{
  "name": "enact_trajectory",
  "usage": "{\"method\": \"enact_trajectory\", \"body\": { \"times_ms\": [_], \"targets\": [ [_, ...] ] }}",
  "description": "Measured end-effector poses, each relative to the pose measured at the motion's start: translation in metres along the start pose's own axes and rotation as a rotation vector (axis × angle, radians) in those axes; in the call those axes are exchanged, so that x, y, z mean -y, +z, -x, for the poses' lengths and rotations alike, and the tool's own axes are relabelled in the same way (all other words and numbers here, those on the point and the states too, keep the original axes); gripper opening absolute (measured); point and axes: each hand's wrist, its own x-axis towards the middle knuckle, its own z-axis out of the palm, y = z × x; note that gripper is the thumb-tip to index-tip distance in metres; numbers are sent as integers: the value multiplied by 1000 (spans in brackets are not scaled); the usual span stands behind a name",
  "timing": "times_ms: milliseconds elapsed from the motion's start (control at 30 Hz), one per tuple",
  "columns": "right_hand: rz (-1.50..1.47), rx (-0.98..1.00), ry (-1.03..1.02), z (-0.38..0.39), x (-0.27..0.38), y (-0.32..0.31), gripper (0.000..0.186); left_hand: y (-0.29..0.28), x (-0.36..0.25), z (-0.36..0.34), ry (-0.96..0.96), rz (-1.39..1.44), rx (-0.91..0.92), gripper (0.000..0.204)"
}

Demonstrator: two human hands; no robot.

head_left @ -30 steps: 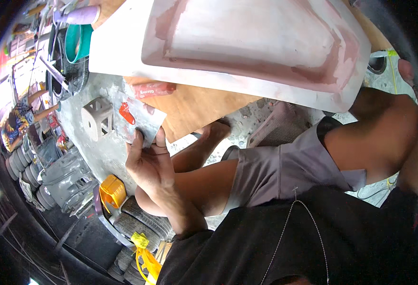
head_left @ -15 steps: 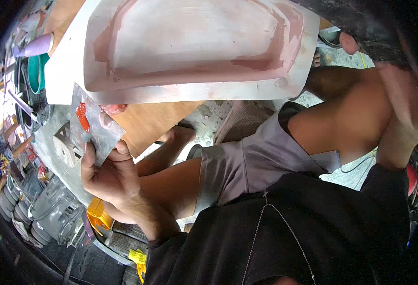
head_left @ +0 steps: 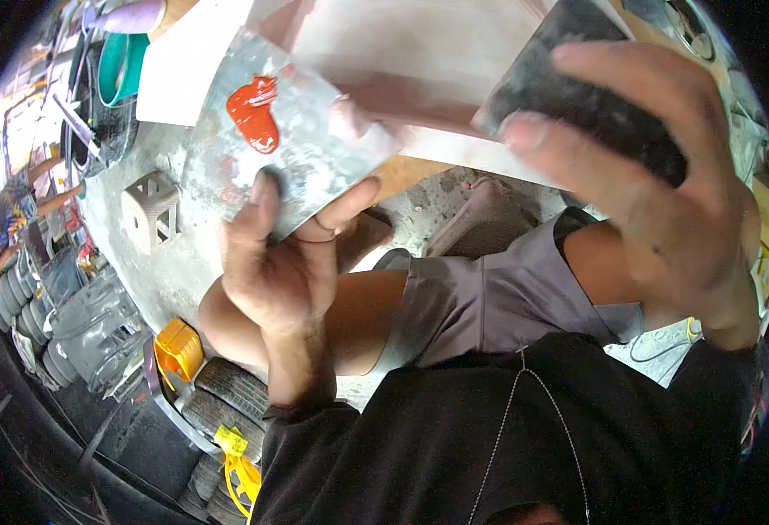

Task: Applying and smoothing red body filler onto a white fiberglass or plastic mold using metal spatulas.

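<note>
My left hand (head_left: 284, 280) grips the lower edge of a thin grey mixing plate (head_left: 314, 171), thumb on top and fingers beneath. A blob of red putty (head_left: 253, 114) sits on the plate, and a paler pink smear (head_left: 349, 118) lies near its right edge. In my right hand (head_left: 673, 210), blurred by motion, is a dark flat rectangular spreader (head_left: 590, 109), held between thumb and fingers right of the plate and apart from it. Behind both is a white molded panel (head_left: 384, 44) with pinkish filler patches, partly covered by the plate and the spreader.
On the floor to the left stands a beige perforated stool (head_left: 148, 210). A teal bucket (head_left: 124, 70) and a purple container (head_left: 131, 16) are at the upper left. Tires (head_left: 236, 389) and a yellow basket (head_left: 179, 350) lie lower left. Another person (head_left: 13, 206) is at the far left.
The plate has risen and moved right, appearing larger. My right hand has swung in from the upper right edge, bringing the dark spreader close to the plate. The panel sits higher in view.
</note>
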Motion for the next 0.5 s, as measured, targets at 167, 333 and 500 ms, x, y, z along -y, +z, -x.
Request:
{"method": "enact_trajectory", "body": {
  "times_ms": [167,333,500],
  "targets": [
    [-127,-99,-16,-20,22,21,39,9,5,7,134,-340,-123,56],
    [-146,-211,-9,-18,30,44,38,24,10,15,236,-530,-297,54],
    [-390,136,67,-19,18,16,35,27,-45,9,691,-265,-401,61]
  ]
}}
